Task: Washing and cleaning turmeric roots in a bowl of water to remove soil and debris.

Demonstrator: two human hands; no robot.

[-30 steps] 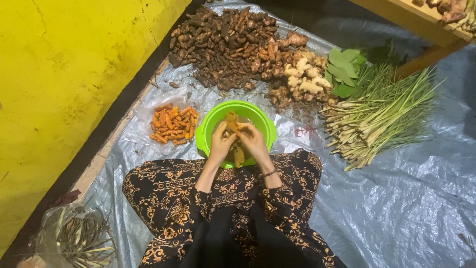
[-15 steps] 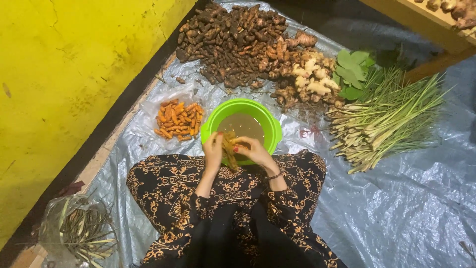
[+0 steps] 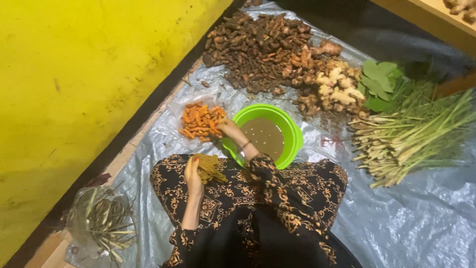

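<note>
My left hand [image 3: 192,172] rests over my lap, shut on a brownish-yellow clump of roots or peelings [image 3: 210,167]. My right hand [image 3: 227,128], with a bracelet at the wrist, reaches across to the left and touches the edge of a pile of orange peeled roots [image 3: 199,121] on the plastic sheet. Its fingers are against the pile, so I cannot tell if they hold a piece. A green bowl [image 3: 294,137] of murky brown water stands in front of my knees, just right of that hand.
A large heap of dark brown roots [image 3: 263,49] and pale ginger [image 3: 339,89] lies beyond the bowl. Lemongrass stalks [image 3: 411,136] and green leaves [image 3: 378,82] lie at the right. A yellow wall [image 3: 74,84] runs along the left. A clear bag of stalk trimmings [image 3: 101,223] sits at the lower left.
Both hands left the bowl. My left hand drew back to my lap with the clump, and my right hand crossed left to the orange pile.
</note>
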